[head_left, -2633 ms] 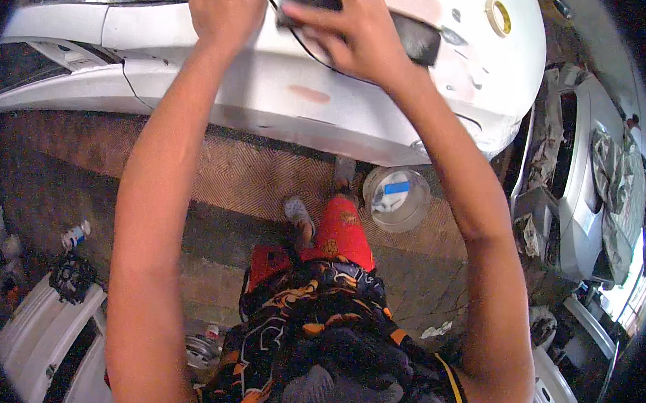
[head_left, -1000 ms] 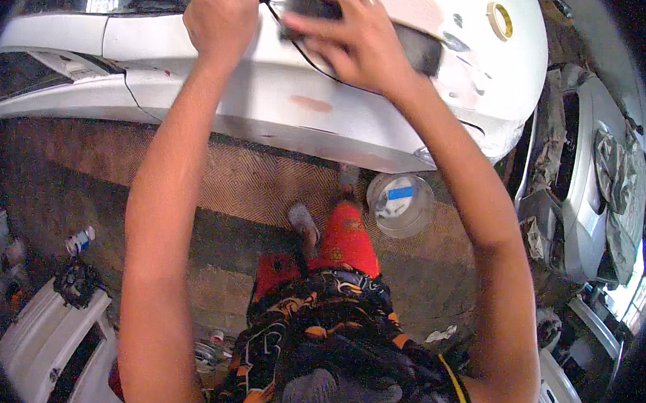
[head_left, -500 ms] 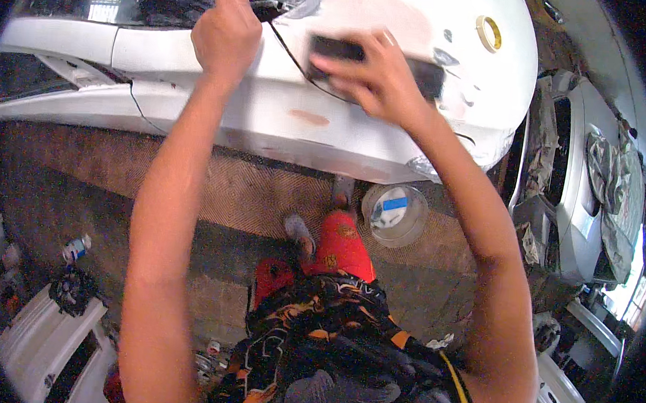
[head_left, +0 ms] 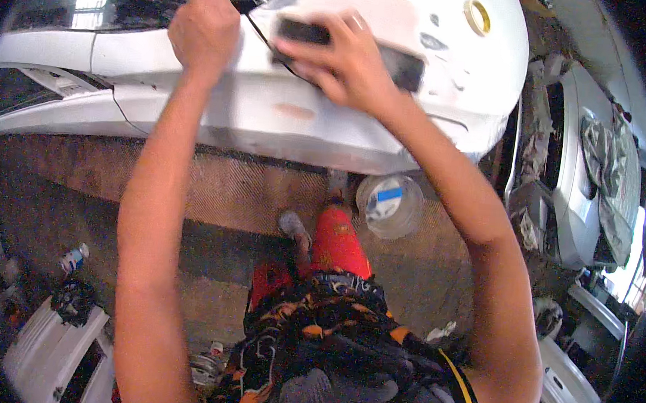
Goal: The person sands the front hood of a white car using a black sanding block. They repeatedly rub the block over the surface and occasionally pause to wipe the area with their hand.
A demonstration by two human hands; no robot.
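Ok so the black block (head_left: 403,71) has slid left on the white car (head_left: 387,135) since the last frame, closer to the left hand (head_left: 206,32). Clear tub (head_left: 411,221) sits near the red-clad leg (head_left: 341,244). Right hand (head_left: 348,59) has its fingers clamped on the block. Left's curled by the windshield (head_left: 138,1), can't tell if its fingers grip anything. Tape (head_left: 468,18) lies beyond the block.

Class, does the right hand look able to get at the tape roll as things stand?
Probably yes: the tape roll lies uncovered on the white car body, with nothing apparent between it and the right hand. Holding the dark block, though, that hand would likely have to release it first.
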